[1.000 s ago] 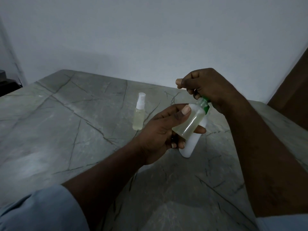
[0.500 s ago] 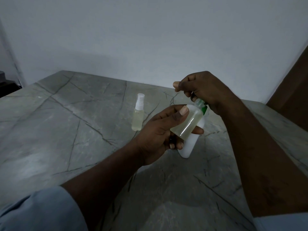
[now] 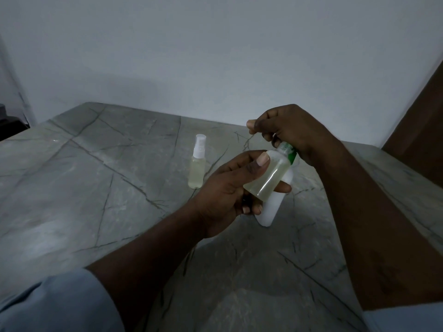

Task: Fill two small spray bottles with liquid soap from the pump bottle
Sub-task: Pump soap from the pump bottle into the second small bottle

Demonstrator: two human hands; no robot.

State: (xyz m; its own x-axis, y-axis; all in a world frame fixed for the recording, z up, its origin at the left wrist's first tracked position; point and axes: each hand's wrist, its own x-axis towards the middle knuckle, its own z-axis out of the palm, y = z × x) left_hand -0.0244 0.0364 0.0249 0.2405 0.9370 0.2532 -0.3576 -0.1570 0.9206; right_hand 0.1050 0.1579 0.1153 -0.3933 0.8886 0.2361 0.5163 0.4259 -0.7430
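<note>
I see a grey stone table (image 3: pixel 96 188) with dark veins, set against a pale wall (image 3: pixel 215 56). A brown panel (image 3: pixel 422 121) stands at right, and a dark object (image 3: pixel 9 125) at far left.

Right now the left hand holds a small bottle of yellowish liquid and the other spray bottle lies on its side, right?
Not quite: the head view shows the other spray bottle standing upright on the table, not on its side. The left hand does hold a small bottle of yellowish liquid.

Capped spray bottle (image 3: pixel 197 170) stands upright; uncapped spray bottle (image 3: pixel 268 178) tilts, yellowish, before white pump bottle (image 3: pixel 272 208).
</note>
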